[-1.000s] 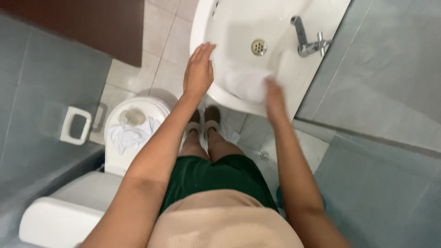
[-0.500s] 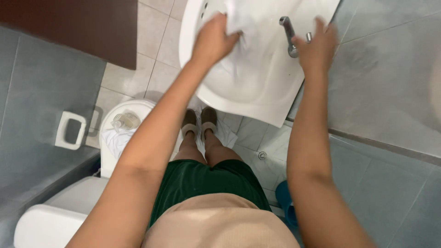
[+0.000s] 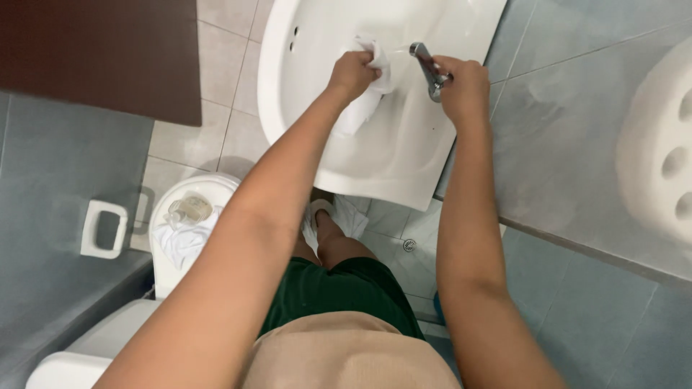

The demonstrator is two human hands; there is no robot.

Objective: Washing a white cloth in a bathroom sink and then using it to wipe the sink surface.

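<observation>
Far left, on the grey wall: a white paper holder (image 3: 103,229). Just right of it, on the floor, a white waste bin (image 3: 189,225) holding crumpled paper and a small clear bottle. Below that, at the near left edge, part of a white toilet (image 3: 86,353). Further right and farther off: a white washbasin (image 3: 375,94) fixed against the grey tiled wall. Over the basin's bowl, left hand (image 3: 353,73) curled into a fist, fingers pressed together and clamped on a white cloth (image 3: 366,101), which hangs from the fist down onto the basin's inner surface, just left of the tap. Right of the cloth: chrome tap (image 3: 427,68), with right hand (image 3: 461,88) wrapped around its handle end, fingers folded tight about the metal. Far right edge: a white rounded fixture (image 3: 659,144) with oval holes.
</observation>
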